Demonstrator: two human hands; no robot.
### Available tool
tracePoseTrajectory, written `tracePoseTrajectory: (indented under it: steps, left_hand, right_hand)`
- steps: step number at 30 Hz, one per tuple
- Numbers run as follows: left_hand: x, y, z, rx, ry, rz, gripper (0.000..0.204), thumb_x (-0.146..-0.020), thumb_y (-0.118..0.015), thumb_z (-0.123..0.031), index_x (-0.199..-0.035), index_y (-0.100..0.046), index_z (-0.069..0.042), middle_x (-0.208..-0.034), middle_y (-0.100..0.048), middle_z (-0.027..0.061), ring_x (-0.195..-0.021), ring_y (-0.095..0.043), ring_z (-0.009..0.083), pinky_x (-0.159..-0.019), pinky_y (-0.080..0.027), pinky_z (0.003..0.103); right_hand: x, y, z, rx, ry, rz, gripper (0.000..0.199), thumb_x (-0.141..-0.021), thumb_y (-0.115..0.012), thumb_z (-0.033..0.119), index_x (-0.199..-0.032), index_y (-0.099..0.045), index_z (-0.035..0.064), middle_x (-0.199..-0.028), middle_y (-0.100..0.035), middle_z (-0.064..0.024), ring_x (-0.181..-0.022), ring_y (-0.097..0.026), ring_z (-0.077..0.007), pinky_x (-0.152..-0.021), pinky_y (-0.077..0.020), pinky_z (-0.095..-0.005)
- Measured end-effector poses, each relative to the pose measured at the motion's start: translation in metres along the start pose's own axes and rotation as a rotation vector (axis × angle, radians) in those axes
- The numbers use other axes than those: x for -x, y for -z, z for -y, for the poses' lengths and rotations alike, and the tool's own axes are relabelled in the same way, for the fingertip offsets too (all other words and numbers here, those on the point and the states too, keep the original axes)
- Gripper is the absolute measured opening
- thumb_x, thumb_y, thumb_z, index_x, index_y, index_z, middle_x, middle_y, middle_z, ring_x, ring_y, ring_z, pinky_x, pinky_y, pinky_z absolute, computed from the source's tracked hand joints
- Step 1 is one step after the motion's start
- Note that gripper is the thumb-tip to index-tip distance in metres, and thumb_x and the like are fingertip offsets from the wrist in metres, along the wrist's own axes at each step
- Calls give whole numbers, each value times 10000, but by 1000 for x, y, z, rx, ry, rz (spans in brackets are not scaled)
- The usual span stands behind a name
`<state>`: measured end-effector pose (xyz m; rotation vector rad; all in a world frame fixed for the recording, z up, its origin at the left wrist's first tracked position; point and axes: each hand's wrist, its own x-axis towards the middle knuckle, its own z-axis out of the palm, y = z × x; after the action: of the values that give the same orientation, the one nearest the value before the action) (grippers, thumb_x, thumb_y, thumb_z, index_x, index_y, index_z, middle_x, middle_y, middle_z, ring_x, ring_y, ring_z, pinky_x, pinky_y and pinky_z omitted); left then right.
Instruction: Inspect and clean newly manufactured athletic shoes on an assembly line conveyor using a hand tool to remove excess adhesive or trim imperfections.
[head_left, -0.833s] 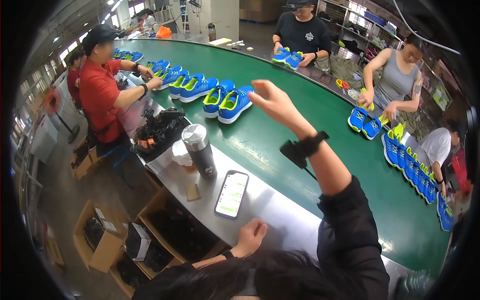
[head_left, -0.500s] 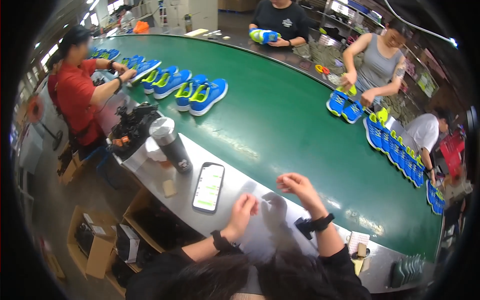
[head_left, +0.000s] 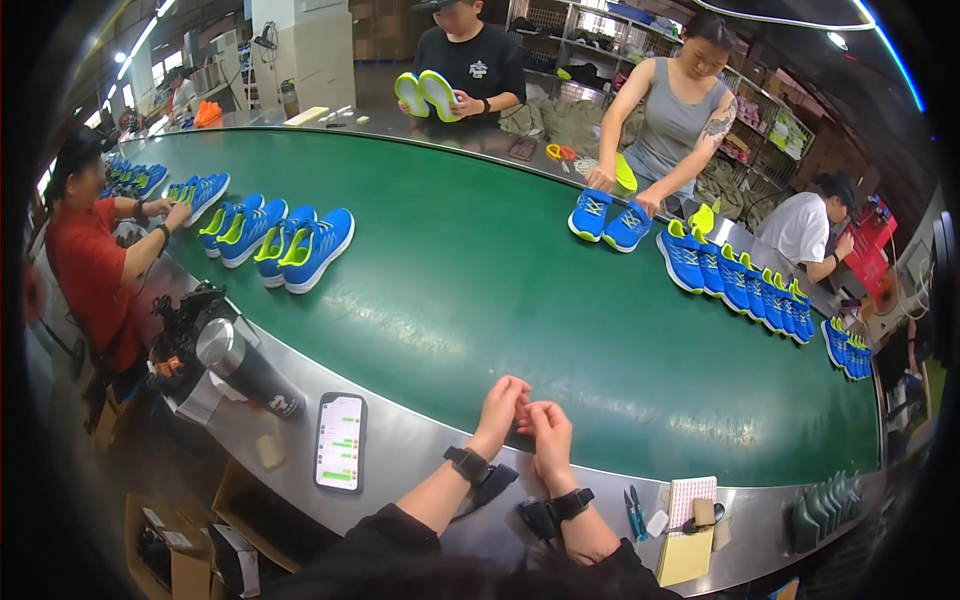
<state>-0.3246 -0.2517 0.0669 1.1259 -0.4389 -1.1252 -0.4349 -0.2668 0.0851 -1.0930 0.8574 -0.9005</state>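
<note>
My left hand (head_left: 500, 412) and my right hand (head_left: 547, 432) are close together over the near edge of the green conveyor belt (head_left: 430, 270). Both have their fingers curled in, the fingertips almost meeting. Whatever they may hold is hidden. A dark watch-like band is on each wrist. On the metal ledge left of my hands lies a phone (head_left: 341, 442) with a lit screen. Beyond it a dark tumbler (head_left: 250, 370) with a steel lid stands tilted in view. To the right of my forearms are blue-handled pliers (head_left: 636, 514) and a notepad (head_left: 686, 556).
Blue shoes with lime lining (head_left: 318, 250) stand in pairs at the belt's left; a row of blue shoes (head_left: 735, 280) lines the far right. A person in grey (head_left: 660, 125) handles a pair. Others work around the belt. Dark green shoe-shaped forms (head_left: 822, 512) sit at right; cardboard boxes (head_left: 190, 570) are lower left.
My hands have come together from apart and moved out over the belt's edge. The view has turned to the right. The person in black has turned the shoes soles outward.
</note>
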Motion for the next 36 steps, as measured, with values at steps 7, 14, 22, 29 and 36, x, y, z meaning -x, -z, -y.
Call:
tracePoseTrajectory:
  steps: [7,14,22,29,36]
  left_hand:
    - [-1,-6,1,-318,-186,16,187,-930,-553,-203,-870,-617,-37,-761,-617,33,-696,-573,120,-634,-463,274]
    - [1,-10,-1,-527,-207,-54,192,-901,-564,-232,-862,-626,-54,-805,-647,100,-737,-626,231,-670,-488,343]
    - [9,-19,-13,-675,-259,-129,205,-895,-560,-235,-842,-638,-53,-773,-649,80,-697,-625,200,-648,-485,326]
    - [6,-25,-15,-546,-407,-187,181,-903,-547,-198,-827,-625,-53,-785,-629,88,-719,-606,246,-645,-473,358]
    - [1,-22,-21,12,-159,-280,163,-933,-530,-153,-819,-605,-64,-709,-531,-14,-661,-483,64,-587,-397,220]
  right_hand:
    - [-8,5,-8,177,16,4,133,-969,-513,107,-926,-586,4,-833,-608,-13,-735,-577,-73,-654,-476,-212]
    - [-6,0,-5,184,1,-6,147,-947,-532,105,-887,-607,-6,-762,-605,4,-683,-535,-54,-611,-442,-221]
    - [-3,-1,2,171,-43,-1,146,-955,-509,88,-911,-608,-11,-794,-611,-7,-698,-539,-58,-623,-446,-222]
    - [0,2,9,163,-90,24,148,-964,-512,97,-940,-604,-17,-815,-615,-17,-726,-563,-70,-662,-469,-226]
    - [16,-28,45,151,41,-55,156,-974,-507,127,-939,-580,-7,-852,-615,-53,-773,-584,-112,-709,-478,-259]
